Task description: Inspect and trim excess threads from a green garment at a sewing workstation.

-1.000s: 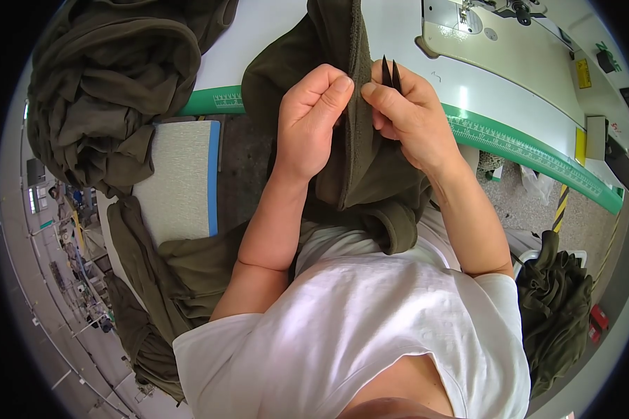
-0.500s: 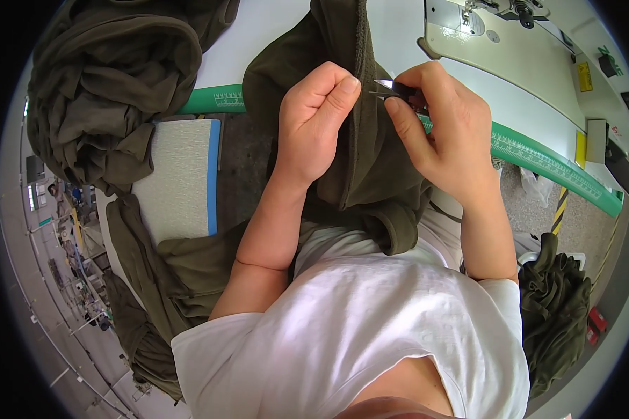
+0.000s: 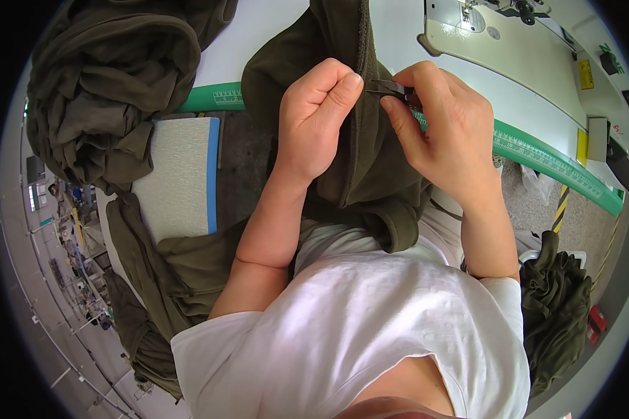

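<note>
Shifted rightward, the right hand point(image 3: 444, 129) grips small thread snips point(image 3: 391, 89); left hand point(image 3: 318, 115) fingers pinch the olive garment point(image 3: 360, 174) seam beside them.

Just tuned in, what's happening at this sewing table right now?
A person in a white T-shirt is working on an olive-green garment draped over the table edge. The left hand pinches a fold of it. The right hand holds small dark thread snips against the cloth by the left thumb. More olive fabric is heaped to the left, and a sewing machine sits behind.
</note>
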Available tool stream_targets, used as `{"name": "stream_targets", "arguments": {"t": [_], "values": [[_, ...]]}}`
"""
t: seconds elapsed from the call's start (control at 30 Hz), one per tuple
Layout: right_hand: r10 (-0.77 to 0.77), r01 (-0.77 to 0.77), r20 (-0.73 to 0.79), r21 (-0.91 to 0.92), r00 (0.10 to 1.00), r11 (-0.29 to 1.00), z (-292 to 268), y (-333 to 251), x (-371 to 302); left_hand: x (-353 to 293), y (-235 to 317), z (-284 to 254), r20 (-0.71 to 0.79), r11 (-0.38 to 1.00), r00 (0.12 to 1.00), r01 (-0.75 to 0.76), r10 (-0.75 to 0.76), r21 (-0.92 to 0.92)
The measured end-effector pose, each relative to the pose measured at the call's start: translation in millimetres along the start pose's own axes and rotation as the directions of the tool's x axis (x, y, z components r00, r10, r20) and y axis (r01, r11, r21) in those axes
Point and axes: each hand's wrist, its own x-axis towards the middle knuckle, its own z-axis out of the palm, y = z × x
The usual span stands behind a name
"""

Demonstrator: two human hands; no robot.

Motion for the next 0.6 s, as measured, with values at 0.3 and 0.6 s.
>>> {"name": "stream_targets", "arguments": {"t": [0.3,0.6], "values": [[-0.018,0.018,0.007,-0.021,1.000,1.000,1,1,1,0,-2,-1,0.003,1.000,1.000,0.011,-0.011,0.000],[-0.013,0.016,-0.017,0.156,1.000,0.988,12,11,-2,-1,-5,-4,0.020,0.996,0.999,0.043,-0.041,-0.080]]}}
